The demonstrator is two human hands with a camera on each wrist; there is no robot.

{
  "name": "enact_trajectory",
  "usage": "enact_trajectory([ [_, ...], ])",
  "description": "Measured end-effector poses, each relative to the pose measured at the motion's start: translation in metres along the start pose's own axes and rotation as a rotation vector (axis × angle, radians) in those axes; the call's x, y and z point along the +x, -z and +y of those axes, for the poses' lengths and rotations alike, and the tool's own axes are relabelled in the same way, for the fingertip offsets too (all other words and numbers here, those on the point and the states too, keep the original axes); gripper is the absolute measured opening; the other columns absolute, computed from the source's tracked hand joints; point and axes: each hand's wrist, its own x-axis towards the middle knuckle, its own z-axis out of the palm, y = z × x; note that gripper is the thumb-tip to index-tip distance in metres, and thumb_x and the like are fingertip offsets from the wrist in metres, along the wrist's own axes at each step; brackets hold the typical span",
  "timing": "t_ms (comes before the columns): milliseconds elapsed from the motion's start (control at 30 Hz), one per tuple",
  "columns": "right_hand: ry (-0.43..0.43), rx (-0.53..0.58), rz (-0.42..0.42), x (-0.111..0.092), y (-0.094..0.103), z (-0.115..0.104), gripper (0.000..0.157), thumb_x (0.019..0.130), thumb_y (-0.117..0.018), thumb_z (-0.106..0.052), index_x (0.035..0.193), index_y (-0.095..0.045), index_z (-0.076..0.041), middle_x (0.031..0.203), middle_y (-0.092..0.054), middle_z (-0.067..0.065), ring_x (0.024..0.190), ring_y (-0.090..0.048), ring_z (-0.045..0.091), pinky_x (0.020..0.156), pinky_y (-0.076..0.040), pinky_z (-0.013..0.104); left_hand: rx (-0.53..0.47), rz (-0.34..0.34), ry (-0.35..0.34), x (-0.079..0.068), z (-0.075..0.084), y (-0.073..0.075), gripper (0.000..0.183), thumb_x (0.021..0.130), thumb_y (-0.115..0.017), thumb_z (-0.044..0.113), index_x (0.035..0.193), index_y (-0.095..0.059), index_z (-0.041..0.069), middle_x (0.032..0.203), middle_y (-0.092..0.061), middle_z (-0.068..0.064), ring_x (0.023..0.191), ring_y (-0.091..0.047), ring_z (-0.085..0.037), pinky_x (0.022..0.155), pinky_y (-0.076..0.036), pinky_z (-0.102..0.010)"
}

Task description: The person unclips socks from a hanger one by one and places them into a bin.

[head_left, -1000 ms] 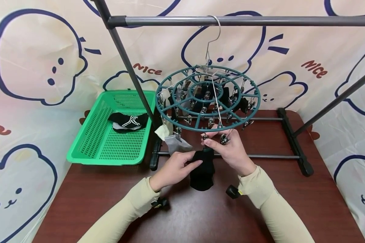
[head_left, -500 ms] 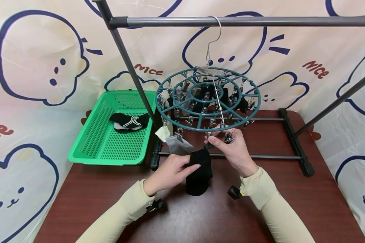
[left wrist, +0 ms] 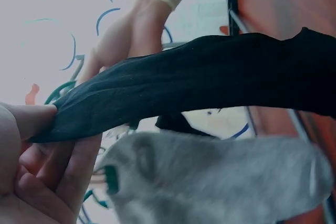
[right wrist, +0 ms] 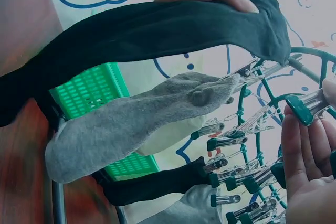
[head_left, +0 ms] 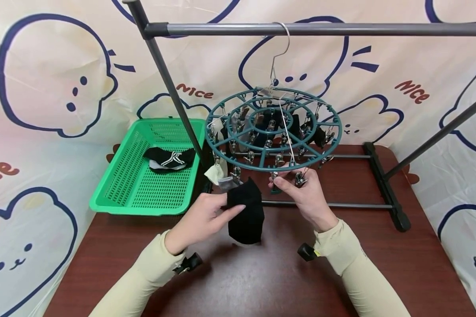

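Observation:
My left hand (head_left: 206,218) pinches a black sock (head_left: 246,213) near its upper end, thumb on the near side; the rest of it hangs down. To the right, my right hand (head_left: 303,193) holds a metal clip with green tips (right wrist: 310,106) between thumb and fingers, under the near rim of a round green clip hanger (head_left: 258,167). The black sock is apart from that clip. A grey sock (right wrist: 136,119) hangs from another clip just beside the black one, partly hidden behind it in the head view. A cream sock (head_left: 214,174) hangs to its left.
A green basket (head_left: 143,210) on the left holds black-and-grey socks with white stripes (head_left: 170,159). The hanger hooks over a grey rack bar (head_left: 361,29). More dark socks (head_left: 263,132) hang inside the ring. Rack feet (head_left: 388,198) stand on the brown table (head_left: 285,273).
My left hand has moved left with the black sock, away from the clip and in front of the grey sock. My right hand stays at the clip, having shifted slightly right.

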Motion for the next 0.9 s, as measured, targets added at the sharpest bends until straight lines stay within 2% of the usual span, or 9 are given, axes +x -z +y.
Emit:
enact_trajectory([
  [100,-0.005,-0.006,0.0,0.0,0.001,0.0,0.009,0.098,-0.07,-0.007,0.105,-0.076,-0.01,0.094,-0.079,0.005,0.086,-0.076,0.015,0.088,-0.058,0.029,0.057,0.052,-0.031,0.001,0.0,0.011,0.009,0.095,-0.074,0.007,0.104,-0.077,0.007,0.077,-0.072,-0.001,0.063,-0.049,0.001,0.056,-0.043,-0.018],
  [167,-0.01,-0.002,0.0,0.001,0.002,0.0,0.009,0.098,-0.071,-0.007,0.105,-0.076,-0.01,0.095,-0.079,0.009,0.086,-0.076,0.015,0.089,-0.058,0.029,0.092,0.092,-0.045,0.001,0.0,0.019,0.009,0.092,-0.076,0.005,0.101,-0.077,0.007,0.072,-0.069,0.0,0.06,-0.042,-0.001,0.055,-0.038,-0.017],
  [267,-0.018,0.021,-0.001,0.001,0.003,0.0,0.009,0.098,-0.071,-0.007,0.106,-0.075,-0.008,0.096,-0.078,0.01,0.086,-0.076,0.015,0.09,-0.058,0.03,0.136,0.146,-0.048,0.0,0.001,0.031,0.024,0.089,-0.077,0.0,0.112,-0.078,0.006,0.092,-0.079,-0.004,0.07,-0.057,-0.003,0.063,-0.045,-0.016],
  [367,-0.019,0.042,0.004,0.002,0.003,-0.001,0.011,0.099,-0.069,-0.004,0.108,-0.075,-0.006,0.095,-0.078,0.008,0.086,-0.076,0.015,0.091,-0.059,0.031,0.157,0.186,-0.036,-0.001,0.0,0.043,0.032,0.088,-0.076,-0.002,0.119,-0.077,0.007,0.11,-0.079,-0.006,0.086,-0.07,-0.006,0.075,-0.052,-0.017],
  [433,-0.021,0.049,0.012,0.002,0.003,-0.001,0.013,0.099,-0.068,-0.002,0.108,-0.075,-0.007,0.095,-0.078,0.005,0.086,-0.076,0.015,0.092,-0.059,0.031,0.179,0.209,-0.028,-0.001,-0.001,0.051,0.033,0.088,-0.076,-0.003,0.119,-0.077,0.008,0.112,-0.079,-0.006,0.091,-0.072,-0.008,0.079,-0.054,-0.018],
  [533,-0.022,0.049,0.022,0.001,0.004,-0.001,0.015,0.099,-0.067,-0.001,0.108,-0.076,-0.01,0.094,-0.078,0.003,0.086,-0.076,0.014,0.092,-0.059,0.031,0.208,0.251,-0.015,-0.002,-0.003,0.063,0.032,0.087,-0.077,-0.005,0.116,-0.078,0.007,0.108,-0.079,-0.007,0.08,-0.068,-0.005,0.07,-0.05,-0.017],
  [633,-0.024,0.049,0.027,0.001,0.006,0.0,0.016,0.1,-0.066,-0.001,0.108,-0.075,-0.011,0.094,-0.078,0.003,0.086,-0.076,0.014,0.092,-0.059,0.031,0.246,0.299,0.004,-0.003,-0.005,0.076,0.026,0.086,-0.077,-0.006,0.11,-0.079,0.005,0.095,-0.08,-0.007,0.064,-0.055,-0.002,0.058,-0.039,-0.018],
  [733,-0.026,0.048,0.034,-0.001,0.008,-0.001,0.017,0.1,-0.065,0.0,0.108,-0.075,-0.011,0.093,-0.078,0.003,0.085,-0.076,0.014,0.091,-0.059,0.03,0.276,0.349,0.038,-0.003,-0.008,0.088,0.013,0.087,-0.076,-0.005,0.096,-0.078,0.004,0.073,-0.074,-0.003,0.056,-0.042,-0.002,0.052,-0.031,-0.021],
  [900,-0.025,0.061,0.041,-0.001,0.011,-0.001,0.018,0.1,-0.064,0.001,0.107,-0.075,-0.011,0.092,-0.078,0.003,0.084,-0.075,0.013,0.09,-0.059,0.03,0.309,0.434,0.125,-0.003,-0.016,0.112,0.009,0.092,-0.075,0.001,0.084,-0.074,0.006,0.06,-0.058,0.001,0.055,-0.042,-0.002,0.054,-0.032,-0.021],
])
